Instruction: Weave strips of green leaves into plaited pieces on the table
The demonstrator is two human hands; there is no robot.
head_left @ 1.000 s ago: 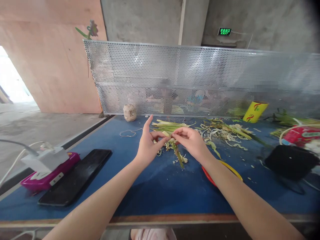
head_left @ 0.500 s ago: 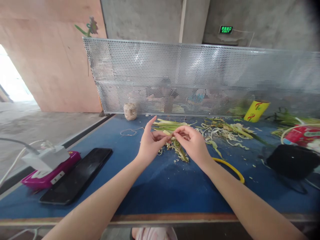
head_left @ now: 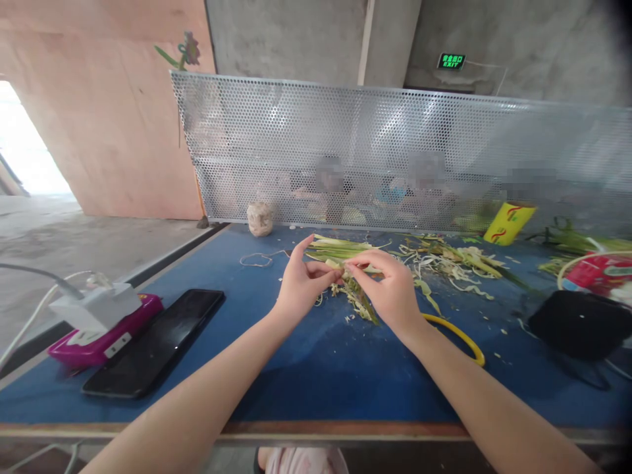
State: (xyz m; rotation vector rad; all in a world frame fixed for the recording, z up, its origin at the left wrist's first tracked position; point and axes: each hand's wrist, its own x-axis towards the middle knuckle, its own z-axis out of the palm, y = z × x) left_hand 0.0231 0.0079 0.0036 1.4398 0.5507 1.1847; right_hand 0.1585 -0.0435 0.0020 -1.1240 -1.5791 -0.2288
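You're partway through, by the look of the table (head_left: 276,388): a heap of pale strips (head_left: 434,263) already lies toward its far edge, right of the middle, and loose shreds (head_left: 318,299) are scattered just under your hands. A row of stalks (head_left: 340,248) rests near the far edge, just behind your hands, and seems to be what is left, along with the green piece (head_left: 361,300) you're busy with. That piece is over the middle of the table, its top at your fingertips, slanting down toward the near edge; you can't tell here whether its lower end touches the table. Your left hand (head_left: 302,284) is pinched narrow on its top, one finger raised, and your right hand (head_left: 390,289) pinches the same spot from the other side. Compared with a second ago, your pinch stays put, the piece's lower end sits further right, and the hoop (head_left: 468,340) shows only yellow, its red part now out of sight.
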